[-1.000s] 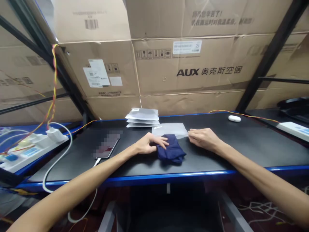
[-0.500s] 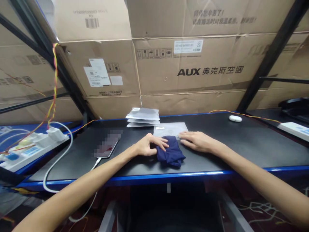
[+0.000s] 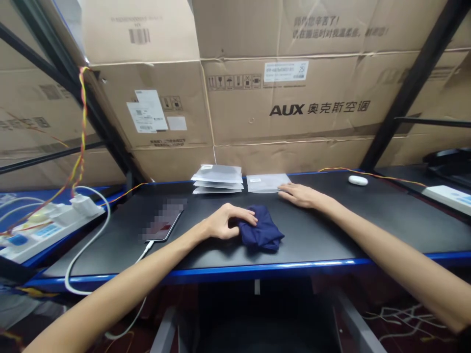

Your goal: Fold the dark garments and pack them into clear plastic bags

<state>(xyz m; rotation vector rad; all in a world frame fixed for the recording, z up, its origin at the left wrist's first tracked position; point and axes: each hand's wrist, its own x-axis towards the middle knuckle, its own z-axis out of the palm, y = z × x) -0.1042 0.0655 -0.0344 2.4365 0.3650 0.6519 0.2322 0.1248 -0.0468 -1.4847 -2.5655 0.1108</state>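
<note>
A folded navy-blue cloth lies near the front of the black tabletop. My left hand grips its left side, fingers over the top and thumb at the near edge. Farther back, a flat translucent plastic bag with a small white label lies on the table. The fingers of my right hand are stretched out flat at the bag's right front corner, touching it. Left of that bag sits a stack of similar translucent bags.
A phone with a charging cable lies to the left. White power strips stand at both sides. A small white case sits at the back right. Cardboard boxes and black posts rise behind the table.
My right hand has pushed the single bag away from me and slightly right, beside the stack. My left hand stays on the navy cloth, which has shifted slightly and looks looser.
</note>
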